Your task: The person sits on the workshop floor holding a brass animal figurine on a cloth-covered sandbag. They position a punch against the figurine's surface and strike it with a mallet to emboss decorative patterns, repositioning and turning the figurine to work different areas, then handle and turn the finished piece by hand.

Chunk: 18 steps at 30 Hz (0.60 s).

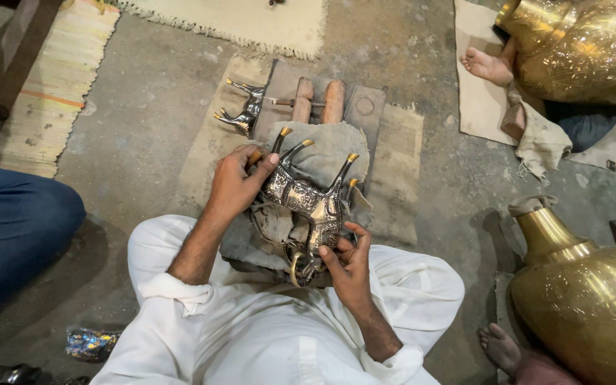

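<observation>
Head view, looking down at a seated person in white clothes. Left hand (233, 187) reaches forward, forearm bare, fingers curled round the rear legs of a metal animal figure (306, 203); thumb on top. Right hand (347, 258) is drawn in nearer the body, fingers closed on the figure's head end, beside its curved gold horns. The figure lies on its back between the two hands, silver body engraved, gold-tipped legs pointing up and away. It rests on a grey cloth pad (326, 153) over a wooden block (361, 107), just ahead of the knees.

A second figure (242, 108) of the same kind lies on the far left corner of the block, apart from both hands.

Vessels: a large brass pot (586, 303) stands at right, narrow neck towards the person; what is inside cannot be seen. Another brass pot (579, 46) sits top right, next to a bare foot (486, 65).

Sacking (401, 171) under the block ends on bare concrete floor (144, 121). Open floor to the left front; a blue-trousered knee (16, 228) bounds the left, a striped mat (51, 85) beyond it.
</observation>
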{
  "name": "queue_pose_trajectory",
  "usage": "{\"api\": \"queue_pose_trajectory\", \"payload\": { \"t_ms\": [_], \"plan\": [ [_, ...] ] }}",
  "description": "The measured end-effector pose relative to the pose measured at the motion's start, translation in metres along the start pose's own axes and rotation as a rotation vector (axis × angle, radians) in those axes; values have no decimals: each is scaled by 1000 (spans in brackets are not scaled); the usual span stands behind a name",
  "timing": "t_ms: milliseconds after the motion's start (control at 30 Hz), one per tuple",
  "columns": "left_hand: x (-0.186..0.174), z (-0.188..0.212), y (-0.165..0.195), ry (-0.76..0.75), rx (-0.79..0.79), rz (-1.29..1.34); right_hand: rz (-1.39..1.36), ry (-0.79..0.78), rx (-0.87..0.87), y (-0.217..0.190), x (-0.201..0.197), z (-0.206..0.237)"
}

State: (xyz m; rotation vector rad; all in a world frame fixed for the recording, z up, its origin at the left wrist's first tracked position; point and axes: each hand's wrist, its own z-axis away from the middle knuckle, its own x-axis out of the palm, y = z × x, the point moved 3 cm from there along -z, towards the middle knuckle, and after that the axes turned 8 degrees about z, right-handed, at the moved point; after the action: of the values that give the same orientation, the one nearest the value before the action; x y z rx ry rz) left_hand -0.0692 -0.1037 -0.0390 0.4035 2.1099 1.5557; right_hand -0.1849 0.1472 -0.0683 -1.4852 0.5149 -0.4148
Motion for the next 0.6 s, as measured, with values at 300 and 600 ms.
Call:
{"api": "queue_pose_trajectory", "payload": {
  "t_ms": [300,600],
  "plan": [
    [3,-33,-8,41,-75,-52,436,157,-260,-35,5,-24],
    [-11,-11,10,122,22,-152,623,161,-293,-29,-4,-23]
  ]
}}
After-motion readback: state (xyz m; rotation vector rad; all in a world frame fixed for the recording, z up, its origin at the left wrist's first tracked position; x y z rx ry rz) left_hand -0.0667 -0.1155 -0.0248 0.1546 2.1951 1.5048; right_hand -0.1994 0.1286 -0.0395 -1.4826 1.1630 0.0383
